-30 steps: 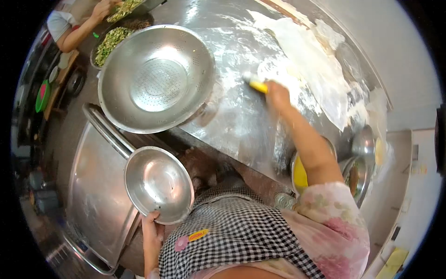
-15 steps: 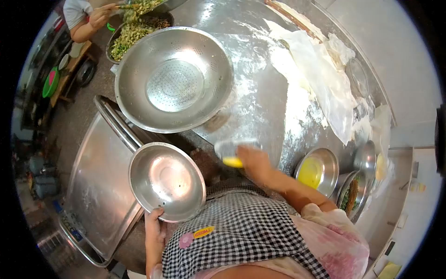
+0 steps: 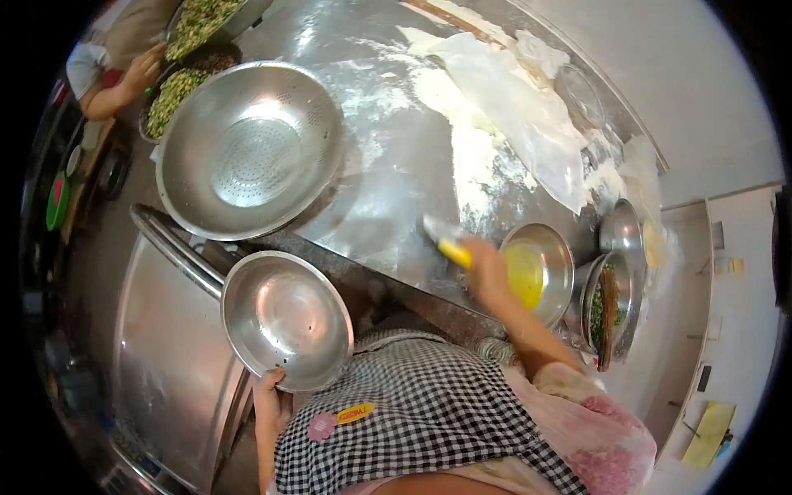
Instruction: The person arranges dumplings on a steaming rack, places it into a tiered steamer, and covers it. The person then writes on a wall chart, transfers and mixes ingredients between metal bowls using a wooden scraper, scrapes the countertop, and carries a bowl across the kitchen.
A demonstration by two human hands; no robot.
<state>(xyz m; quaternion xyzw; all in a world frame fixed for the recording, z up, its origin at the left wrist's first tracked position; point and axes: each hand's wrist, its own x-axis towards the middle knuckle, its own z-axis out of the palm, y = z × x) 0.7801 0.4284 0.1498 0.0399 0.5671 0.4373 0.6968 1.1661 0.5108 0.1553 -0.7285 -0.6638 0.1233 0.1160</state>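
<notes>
At the lower left, my left hand [image 3: 270, 400] grips the rim of a steel bowl [image 3: 287, 322], which is tilted beside the table's front edge, with a few dark specks inside. My right hand [image 3: 485, 268] is closed round the yellow handle of a brush-like tool [image 3: 448, 243], whose pale head is blurred, over the steel table [image 3: 379, 214]. White flour [image 3: 474, 161] lies on the table beyond the tool. Just right of my right hand is a bowl with yellow liquid [image 3: 561, 256].
A large colander [image 3: 247, 153] stands at the table's left. Behind it, a co-worker's hand [image 3: 144, 70] is by containers of chopped greens [image 3: 198, 29]. A white cloth [image 3: 520, 111] lies at the back. Steel bowls [image 3: 620, 223] stand at the right, one with a wooden stick [image 3: 609, 318].
My right hand swept the tool from the flour toward the front edge, then slightly right and back from it. My left hand still holds the bowl. The co-worker's hand shifted.
</notes>
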